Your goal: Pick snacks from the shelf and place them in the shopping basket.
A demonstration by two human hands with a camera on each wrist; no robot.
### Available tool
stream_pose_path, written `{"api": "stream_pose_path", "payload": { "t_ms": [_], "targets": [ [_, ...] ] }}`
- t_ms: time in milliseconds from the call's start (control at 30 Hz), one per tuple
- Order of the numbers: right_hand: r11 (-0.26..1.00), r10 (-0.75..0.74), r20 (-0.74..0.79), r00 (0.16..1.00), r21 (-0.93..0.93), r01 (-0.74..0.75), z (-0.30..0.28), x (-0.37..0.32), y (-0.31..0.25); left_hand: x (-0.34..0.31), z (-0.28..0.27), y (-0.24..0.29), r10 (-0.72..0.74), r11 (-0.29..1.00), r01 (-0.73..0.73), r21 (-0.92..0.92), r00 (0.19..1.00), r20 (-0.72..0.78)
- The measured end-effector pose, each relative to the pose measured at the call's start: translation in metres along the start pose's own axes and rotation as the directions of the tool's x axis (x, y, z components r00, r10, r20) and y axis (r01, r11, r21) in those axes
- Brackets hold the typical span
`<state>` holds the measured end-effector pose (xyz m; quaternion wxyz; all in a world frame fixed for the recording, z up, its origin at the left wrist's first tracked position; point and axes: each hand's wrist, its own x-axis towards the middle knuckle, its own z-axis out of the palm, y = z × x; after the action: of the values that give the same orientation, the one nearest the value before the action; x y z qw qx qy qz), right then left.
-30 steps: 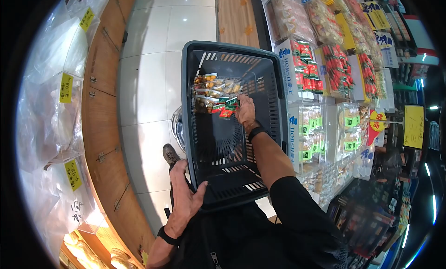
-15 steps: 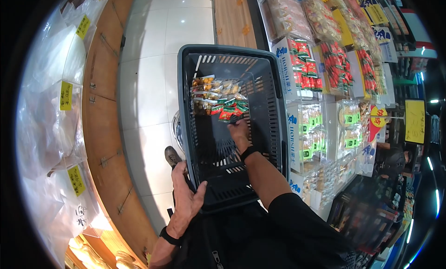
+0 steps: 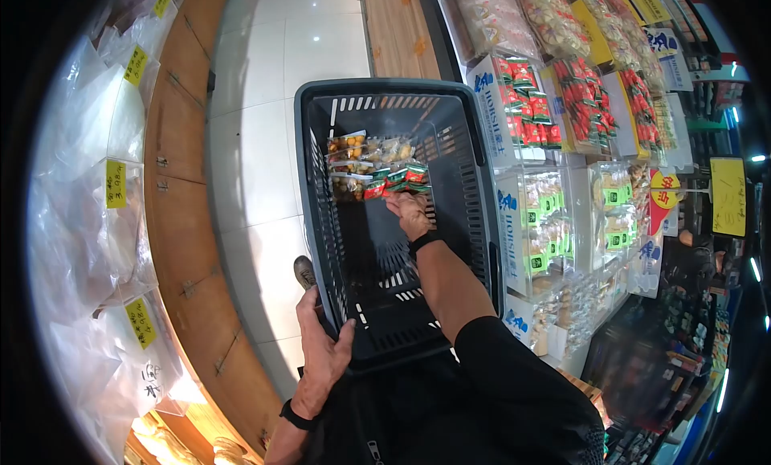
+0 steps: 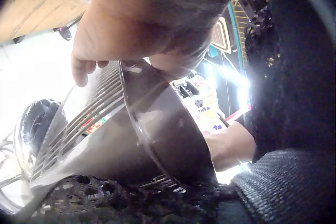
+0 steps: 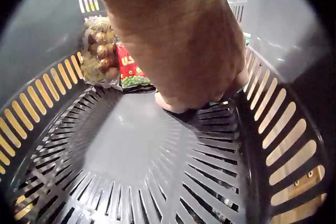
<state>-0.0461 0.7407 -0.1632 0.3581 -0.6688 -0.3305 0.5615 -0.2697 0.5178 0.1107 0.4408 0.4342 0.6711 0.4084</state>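
A dark grey slatted basket (image 3: pixel 482 224) fills the centre of the head view. Over its near left rim, my left hand (image 3: pixel 323 348) grips with the thumb inside; the left wrist view shows that hand (image 4: pixel 152 19) above the basket wall (image 4: pixel 163 113). Inside the basket, my right hand (image 3: pixel 411 214) holds the near edge of red and green packets (image 3: pixel 395 181), its fingertips partly hidden. Clear bags of round brown food (image 3: pixel 347 148) lie left of them. In the right wrist view, my right hand (image 5: pixel 184 50) covers part of a red packet (image 5: pixel 128 66), beside a bag (image 5: pixel 101 53).
Shelves of packaged snacks (image 3: pixel 546 216) stand close on the right. On the left runs a wooden counter (image 3: pixel 181 192) with clear plastic covers (image 3: pixel 96 136) and yellow price labels (image 3: pixel 116 184). Pale floor tiles (image 3: pixel 253 136) and a shoe (image 3: pixel 303 271) show beside the basket.
My right hand has shifted from the packets' right side to their near edge. The red and green packets sit more closely bunched. My left hand stays on the rim, and the basket has shifted slightly left in view.
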Motion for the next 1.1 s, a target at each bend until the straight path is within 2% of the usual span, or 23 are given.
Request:
{"api": "stream_pose_path", "payload": {
  "t_ms": [67, 133, 167, 233, 300, 367, 500, 600, 767, 833, 867, 900, 933, 967, 1033, 1067, 1100],
  "targets": [
    [1.0, 0.021, 0.064, 0.998, -0.015, -0.02, -0.004, 0.002, -0.002, 0.0, 0.0, -0.003, 0.018, 1.0, -0.018, 0.008, 1.0, 0.0],
    [0.953, 0.251, 0.095, 0.963, 0.147, -0.263, -0.01, -0.007, -0.022, 0.0, 0.001, -0.005, 0.015, 1.0, -0.015, 0.001, 1.0, 0.0],
    [0.96, 0.261, 0.014, 0.965, 0.097, -0.262, -0.003, -0.017, -0.034, -0.001, 0.002, -0.006, 0.002, 1.0, -0.002, -0.008, 1.0, 0.001],
    [0.964, 0.262, -0.148, 0.954, -0.003, -0.265, 0.014, -0.032, -0.05, -0.001, 0.003, -0.006, -0.005, 1.0, 0.005, -0.012, 1.0, 0.0],
    [0.995, 0.021, 0.018, 1.0, -0.096, -0.019, -0.011, -0.001, 0.003, -0.001, 0.003, -0.005, 0.0, 1.0, 0.0, -0.001, 1.0, -0.003],
    [0.975, -0.084, 0.054, 0.995, -0.201, 0.093, -0.02, 0.021, 0.035, 0.0, 0.003, -0.004, -0.02, 1.0, 0.02, -0.019, 1.0, -0.002],
    [0.92, -0.064, -0.265, 0.962, -0.389, -0.046, 0.004, 0.041, 0.038, 0.001, 0.002, -0.001, 0.002, 1.0, -0.002, 0.007, 1.0, 0.005],
    [0.902, 0.033, -0.373, 0.927, -0.389, -0.188, 0.003, 0.056, 0.038, 0.001, 0.002, -0.001, 0.0, 1.0, 0.0, 0.0, 1.0, 0.009],
    [0.924, 0.137, -0.296, 0.945, -0.304, -0.229, -0.006, 0.035, 0.022, 0.001, 0.003, 0.001, -0.025, 0.999, 0.025, -0.039, 1.0, 0.01],
    [0.911, 0.131, -0.271, 0.954, -0.347, -0.224, -0.009, 0.034, 0.024, 0.001, 0.002, 0.001, -0.032, 0.999, 0.033, -0.036, 0.999, 0.034],
    [0.875, 0.094, -0.242, 0.966, -0.442, -0.196, -0.012, 0.035, 0.028, 0.001, 0.001, 0.002, -0.041, 0.999, 0.043, -0.034, 0.998, 0.055],
    [0.721, -0.006, -0.116, 0.993, -0.689, -0.076, -0.016, 0.035, 0.032, 0.001, 0.001, 0.003, -0.05, 0.998, 0.053, -0.031, 0.996, 0.077],
    [0.467, -0.092, 0.037, 0.995, -0.881, 0.076, -0.02, 0.039, 0.038, 0.001, 0.002, 0.004, -0.067, 0.995, 0.071, -0.069, 0.995, 0.069],
    [0.111, -0.136, 0.218, 0.966, -0.966, 0.233, -0.023, 0.048, 0.046, 0.0, 0.004, 0.004, -0.083, 0.99, 0.09, -0.108, 0.995, 0.062],
    [-0.219, -0.134, 0.335, 0.933, -0.928, 0.302, -0.026, 0.066, 0.073, 0.0, 0.006, 0.005, -0.081, 0.987, 0.088, -0.136, 0.995, 0.056],
    [-0.298, -0.184, 0.325, 0.928, -0.918, 0.262, -0.027, 0.077, 0.099, 0.001, 0.006, 0.006, -0.061, 0.99, 0.068, -0.124, 0.996, 0.058],
    [-0.275, -0.255, 0.384, 0.887, -0.908, 0.314, -0.032, 0.077, 0.105, 0.001, 0.006, 0.006, -0.041, 0.993, 0.047, -0.112, 0.997, 0.06]
  ]
}}
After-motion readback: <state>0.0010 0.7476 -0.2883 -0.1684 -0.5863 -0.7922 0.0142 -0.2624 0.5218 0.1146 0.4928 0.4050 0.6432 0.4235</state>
